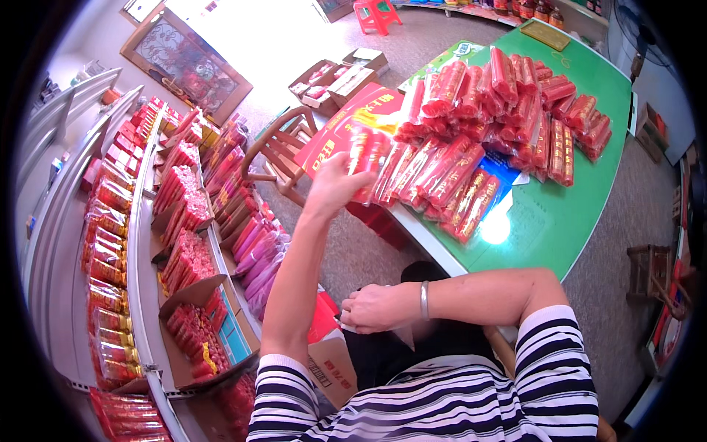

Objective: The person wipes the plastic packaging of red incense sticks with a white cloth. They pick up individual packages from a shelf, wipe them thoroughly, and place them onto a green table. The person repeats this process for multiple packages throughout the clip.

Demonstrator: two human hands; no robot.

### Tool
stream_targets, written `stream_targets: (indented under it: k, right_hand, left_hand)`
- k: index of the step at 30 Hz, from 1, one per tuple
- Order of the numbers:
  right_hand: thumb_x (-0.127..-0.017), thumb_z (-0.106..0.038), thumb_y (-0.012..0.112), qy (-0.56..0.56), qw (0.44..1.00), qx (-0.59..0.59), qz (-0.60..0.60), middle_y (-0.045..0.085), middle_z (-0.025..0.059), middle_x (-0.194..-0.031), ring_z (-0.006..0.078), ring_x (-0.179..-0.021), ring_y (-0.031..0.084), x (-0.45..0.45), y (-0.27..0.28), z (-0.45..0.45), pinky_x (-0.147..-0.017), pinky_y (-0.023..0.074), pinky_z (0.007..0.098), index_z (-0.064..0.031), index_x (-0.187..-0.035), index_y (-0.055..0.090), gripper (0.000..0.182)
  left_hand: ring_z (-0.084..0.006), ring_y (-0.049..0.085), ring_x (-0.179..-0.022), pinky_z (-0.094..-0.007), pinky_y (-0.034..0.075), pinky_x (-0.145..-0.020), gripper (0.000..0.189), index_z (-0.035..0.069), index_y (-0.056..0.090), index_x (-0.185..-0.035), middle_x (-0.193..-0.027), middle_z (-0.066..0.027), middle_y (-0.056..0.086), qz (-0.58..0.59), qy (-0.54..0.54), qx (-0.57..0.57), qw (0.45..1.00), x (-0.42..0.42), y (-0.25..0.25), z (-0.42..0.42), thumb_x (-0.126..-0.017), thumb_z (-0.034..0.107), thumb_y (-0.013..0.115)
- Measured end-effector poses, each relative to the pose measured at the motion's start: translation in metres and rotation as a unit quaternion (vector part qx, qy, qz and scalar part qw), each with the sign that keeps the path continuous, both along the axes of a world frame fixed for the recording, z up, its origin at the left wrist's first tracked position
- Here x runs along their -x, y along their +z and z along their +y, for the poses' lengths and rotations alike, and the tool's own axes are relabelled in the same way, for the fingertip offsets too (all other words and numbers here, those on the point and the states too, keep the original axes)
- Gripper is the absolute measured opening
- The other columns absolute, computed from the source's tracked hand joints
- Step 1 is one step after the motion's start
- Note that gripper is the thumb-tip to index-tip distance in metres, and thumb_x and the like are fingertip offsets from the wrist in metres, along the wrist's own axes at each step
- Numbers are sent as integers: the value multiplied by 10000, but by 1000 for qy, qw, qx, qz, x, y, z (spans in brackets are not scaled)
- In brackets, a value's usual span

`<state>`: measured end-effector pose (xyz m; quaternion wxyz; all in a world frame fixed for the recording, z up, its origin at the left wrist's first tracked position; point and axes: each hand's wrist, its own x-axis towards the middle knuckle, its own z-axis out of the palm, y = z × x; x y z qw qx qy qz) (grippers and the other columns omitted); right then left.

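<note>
My left hand [334, 185] is closed around a clear-wrapped pack of red candles [362, 157] with gold lettering, at the left edge of the green table [544, 232]. Beside it, more such packs [436, 174] lie in a row, partly on a blue plastic sheet [500, 171]. Behind them rises a large heap of similar red packs [497, 99]. My right hand [375, 309], with a metal bangle [425, 300] at the wrist, is over my lap with its fingers curled; whether it holds anything is hidden.
Shelves at left hold red packs [185, 259] in cardboard boxes. A wooden chair [284, 149] and open cartons [315, 83] stand beyond the table's left side. A red printed box [353, 124] adjoins the table, and a cardboard carton [334, 367] is by my left side. A red stool [377, 15] stands farther off.
</note>
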<state>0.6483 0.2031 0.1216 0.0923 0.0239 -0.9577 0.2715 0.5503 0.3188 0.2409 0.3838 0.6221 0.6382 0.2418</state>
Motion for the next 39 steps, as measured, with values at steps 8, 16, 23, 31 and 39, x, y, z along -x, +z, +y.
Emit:
stream_targets:
  k: [8, 16, 23, 31, 39]
  right_hand:
    - [-832, -190, 579, -177, 928, 97, 313, 525, 187, -965, 355, -910, 541, 6, 30, 10, -801, 460, 426, 7, -1038, 518, 291]
    - [-663, -180, 677, -101, 932, -118, 326, 545, 131, -923, 292, -877, 568, 17, 17, -10, -789, 481, 396, -32, -944, 552, 342]
    - [-738, -97, 631, -332, 896, 23, 294, 492, 174, -843, 358, -811, 508, 10, 25, 34, -682, 448, 447, -15, -864, 502, 198]
    - [-711, -155, 657, -107, 924, -59, 362, 483, 115, -817, 290, -799, 559, 10, 38, -20, -715, 486, 376, -27, -867, 507, 251]
    - [-819, -137, 627, -313, 871, 218, 310, 534, 162, -850, 272, -790, 575, 9, 26, 35, -722, 468, 356, 9, -948, 538, 214]
  left_hand:
    - [-303, 651, -891, -373, 591, -693, 490, 15, 387, -1272, -1069, -171, 586, -418, 160, -101, 888, 120, -51, -114, -829, 27, 594]
    - [-202, 574, -1047, -355, 478, -879, 533, 66, 504, -1222, -1131, -96, 591, -589, 283, -18, 757, 52, -132, -205, -967, 505, 339]
    - [-182, 587, -1000, -344, 497, -827, 659, 52, 383, -1320, -1135, -91, 573, -555, 157, -30, 816, 25, -122, -231, -950, 581, 255]
    - [-166, 581, -1001, -319, 478, -861, 640, 22, 360, -1349, -1137, -102, 569, -514, 255, -100, 813, 31, -91, -224, -966, 532, 303]
    - [-241, 651, -823, -325, 561, -661, 513, -8, 365, -1314, -1048, -153, 594, -517, 206, -63, 829, 26, -97, -236, -906, 211, 586]
